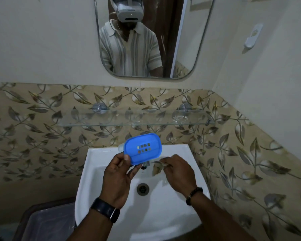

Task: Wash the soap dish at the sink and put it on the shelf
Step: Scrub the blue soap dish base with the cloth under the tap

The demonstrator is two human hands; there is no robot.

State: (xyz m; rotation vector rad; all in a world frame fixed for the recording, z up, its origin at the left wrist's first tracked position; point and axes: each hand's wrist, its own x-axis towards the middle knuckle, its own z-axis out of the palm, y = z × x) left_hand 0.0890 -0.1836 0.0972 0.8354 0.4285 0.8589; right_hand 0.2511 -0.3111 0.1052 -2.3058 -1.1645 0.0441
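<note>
Left hand [117, 176] fingers pinch soap dish [142, 147] over sink [94, 171]; right hand [178, 173] fingers grip tap [156, 166]. Shelf [111, 119], 12 o'clock: pending.

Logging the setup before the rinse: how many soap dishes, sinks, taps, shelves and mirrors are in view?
Soap dish: 1
Sink: 1
Tap: 1
Shelf: 1
Mirror: 1
Total: 5
</note>
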